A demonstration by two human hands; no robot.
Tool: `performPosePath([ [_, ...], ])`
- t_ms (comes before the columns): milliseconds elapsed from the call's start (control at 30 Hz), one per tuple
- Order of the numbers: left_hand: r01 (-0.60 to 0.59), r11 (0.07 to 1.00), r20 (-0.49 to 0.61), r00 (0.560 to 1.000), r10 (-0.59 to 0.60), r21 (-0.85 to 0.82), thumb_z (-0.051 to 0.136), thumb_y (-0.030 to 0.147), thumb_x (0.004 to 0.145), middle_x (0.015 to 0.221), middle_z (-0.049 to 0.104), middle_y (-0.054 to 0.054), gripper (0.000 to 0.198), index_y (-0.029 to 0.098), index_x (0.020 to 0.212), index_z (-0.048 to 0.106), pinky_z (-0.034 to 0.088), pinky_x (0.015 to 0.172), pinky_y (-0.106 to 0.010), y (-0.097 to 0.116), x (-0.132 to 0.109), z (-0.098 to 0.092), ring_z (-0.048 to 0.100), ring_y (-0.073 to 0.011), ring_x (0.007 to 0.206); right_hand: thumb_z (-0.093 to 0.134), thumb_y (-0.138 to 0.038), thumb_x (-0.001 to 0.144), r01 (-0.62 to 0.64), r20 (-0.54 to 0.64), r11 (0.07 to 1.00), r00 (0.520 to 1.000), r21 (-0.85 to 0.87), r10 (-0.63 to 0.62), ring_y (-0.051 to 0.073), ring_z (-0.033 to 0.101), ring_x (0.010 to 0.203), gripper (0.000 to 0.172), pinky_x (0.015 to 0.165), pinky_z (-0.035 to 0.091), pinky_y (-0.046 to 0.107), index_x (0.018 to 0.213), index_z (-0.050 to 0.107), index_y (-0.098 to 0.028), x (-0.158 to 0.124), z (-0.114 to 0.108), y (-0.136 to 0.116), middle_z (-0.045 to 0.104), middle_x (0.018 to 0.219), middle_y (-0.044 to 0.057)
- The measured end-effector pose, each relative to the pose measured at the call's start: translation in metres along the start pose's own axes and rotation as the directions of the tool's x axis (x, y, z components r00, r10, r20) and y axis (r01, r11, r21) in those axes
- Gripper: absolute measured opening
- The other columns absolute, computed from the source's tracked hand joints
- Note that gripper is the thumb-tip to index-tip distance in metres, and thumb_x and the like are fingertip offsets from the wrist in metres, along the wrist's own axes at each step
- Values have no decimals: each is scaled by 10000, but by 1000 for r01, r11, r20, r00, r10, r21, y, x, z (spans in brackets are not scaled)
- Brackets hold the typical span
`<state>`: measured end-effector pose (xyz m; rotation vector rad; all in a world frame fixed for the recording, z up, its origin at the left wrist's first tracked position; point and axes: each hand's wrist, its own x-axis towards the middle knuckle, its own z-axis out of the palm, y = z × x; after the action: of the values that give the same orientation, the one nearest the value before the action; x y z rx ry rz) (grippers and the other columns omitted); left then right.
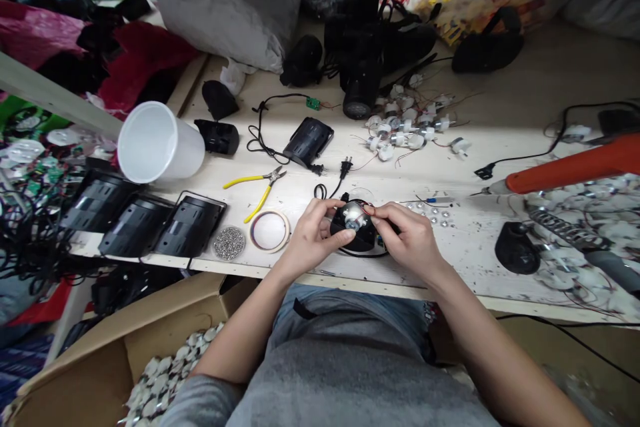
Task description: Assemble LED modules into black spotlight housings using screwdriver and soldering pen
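Near the bench's front edge, a small silver motor (354,215) with a whitish part sits in or over a round black housing (364,235). My left hand (316,233) grips the motor from the left, its thumb across the lower side. On the right, my right hand (407,233) pinches thin reddish wires (369,209) beside the motor. A black cable with a plug (345,168) lies just behind the housing. Small round metal pieces (440,215) are scattered to the right of my right hand.
Yellow-handled cutters (260,188), a tape roll (269,231), a dish of screws (229,243) and a white bucket (161,143) stand left. Motors (405,123) lie behind. An orange-red tool (575,163) juts in from the right. Below left is a cardboard box (90,360).
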<state>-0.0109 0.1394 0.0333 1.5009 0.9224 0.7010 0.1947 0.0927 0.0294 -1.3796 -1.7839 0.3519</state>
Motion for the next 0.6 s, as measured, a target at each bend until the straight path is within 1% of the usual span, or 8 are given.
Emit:
performPosePath([
  [100, -11, 999, 28, 1000, 10, 44, 737, 447, 830, 1106, 497, -65, 478, 205, 1210, 577, 550, 700, -244, -1, -1, -1, 588, -190, 995, 539, -77, 926, 25, 0, 1000, 1000, -5, -25, 165, 712, 793, 174, 680, 557, 279, 919, 649, -212, -3, -1, 2, 731, 865, 38],
  [200, -103, 980, 26, 995, 100, 171, 712, 457, 859, 1140, 521, -77, 479, 211, 1237, 551, 561, 715, -270, -7, -3, 1, 604, -193, 984, 524, -76, 934, 50, 5, 999, 999, -7, -50, 159, 702, 790, 184, 694, 562, 279, 947, 650, -209, -6, 1, 4, 718, 865, 42],
  [233, -152, 958, 23, 988, 151, 242, 702, 450, 872, 1150, 535, -83, 477, 209, 1250, 540, 564, 733, -282, -10, -4, 1, 607, -196, 988, 520, -78, 937, 59, 7, 998, 998, -12, -59, 160, 697, 797, 186, 700, 563, 280, 963, 654, -205, -7, 2, 5, 712, 870, 46],
  [300, -252, 882, 25, 964, 264, 398, 688, 430, 892, 1161, 566, -98, 485, 198, 1280, 511, 568, 794, -320, -17, -6, 4, 608, -209, 1017, 511, -83, 942, 77, 16, 997, 997, -31, -77, 168, 685, 805, 197, 704, 560, 286, 994, 663, -196, -8, 4, 7, 699, 873, 58],
  [367, -313, 799, 38, 939, 343, 514, 673, 412, 907, 1163, 588, -110, 499, 189, 1309, 479, 563, 870, -368, -22, -8, 5, 611, -227, 1059, 499, -86, 946, 93, 31, 994, 995, -61, -91, 182, 668, 802, 212, 699, 555, 302, 1008, 675, -187, -9, 7, 9, 688, 861, 68],
  [467, -337, 725, 43, 919, 392, 601, 675, 405, 904, 1194, 590, -130, 528, 186, 1333, 458, 536, 971, -427, -23, -9, 5, 604, -258, 1142, 499, -98, 950, 109, 60, 989, 993, -99, -104, 203, 651, 816, 226, 714, 552, 330, 1043, 687, -181, -8, 9, 10, 693, 869, 80],
  [533, -338, 706, 49, 917, 396, 622, 695, 406, 887, 1280, 555, -157, 610, 185, 1387, 425, 505, 1035, -463, -20, -10, 3, 567, -286, 1236, 520, -136, 962, 119, 89, 987, 990, -112, -109, 208, 655, 841, 220, 750, 557, 349, 1102, 682, -187, -6, 8, 6, 715, 916, 81],
  [600, -357, 684, 90, 915, 394, 636, 708, 386, 877, 1402, 495, -179, 699, 197, 1458, 368, 461, 1098, -496, -15, -9, 0, 498, -308, 1338, 551, -200, 971, 120, 106, 985, 989, -120, -107, 214, 667, 885, 221, 797, 562, 372, 1160, 666, -194, -5, 3, 0, 732, 984, 82],
])
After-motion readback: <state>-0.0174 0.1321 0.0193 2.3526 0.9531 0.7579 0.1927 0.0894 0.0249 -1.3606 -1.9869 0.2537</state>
